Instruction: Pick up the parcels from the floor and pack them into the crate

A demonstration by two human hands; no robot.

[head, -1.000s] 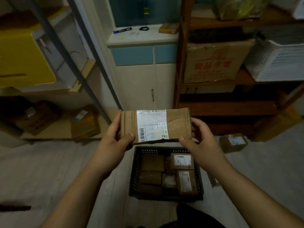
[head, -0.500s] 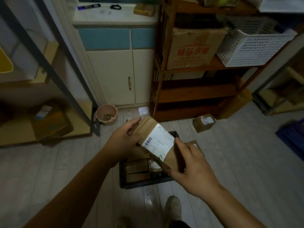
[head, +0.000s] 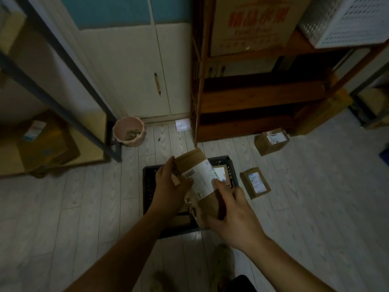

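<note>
The crate point(head: 148, 186) stands on the floor point(head: 315, 207) before the shelf point(head: 252, 98), the near parcel point(head: 254, 183) just right of it, the far parcel point(head: 271, 141) behind that.

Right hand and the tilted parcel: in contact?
Touching. The head view shows the right hand with its fingers curled round the lower end of the parcel, with no gap between them.

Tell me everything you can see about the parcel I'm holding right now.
The parcel is a long brown cardboard box with a white shipping label wrapped around its middle, barcode showing. It is tilted steeply, far end up, over the black crate. The left hand holds its left side and the right hand grips its lower end.
</note>
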